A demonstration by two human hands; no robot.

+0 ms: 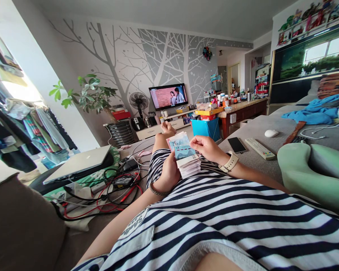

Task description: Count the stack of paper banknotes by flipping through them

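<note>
My left hand [170,171] is closed around a stack of banknotes [189,168], held upright over my lap. A blue banknote [184,147] faces me at the top of the stack, with the pale lower edges of the others fanned below it. My right hand [206,147] pinches the upper right edge of the blue note between thumb and fingers. A beige watch band circles my right wrist and a braided bracelet my left. Beneath both hands lies the black-and-white striped clothing [214,199] on my body.
To the right on the grey sofa are a phone [237,145], a remote control [260,148], a white mouse [271,133] and a green neck pillow [313,173]. At left, tangled cables [121,184] lie beside a closed laptop [79,163]. A television [168,96] stands ahead.
</note>
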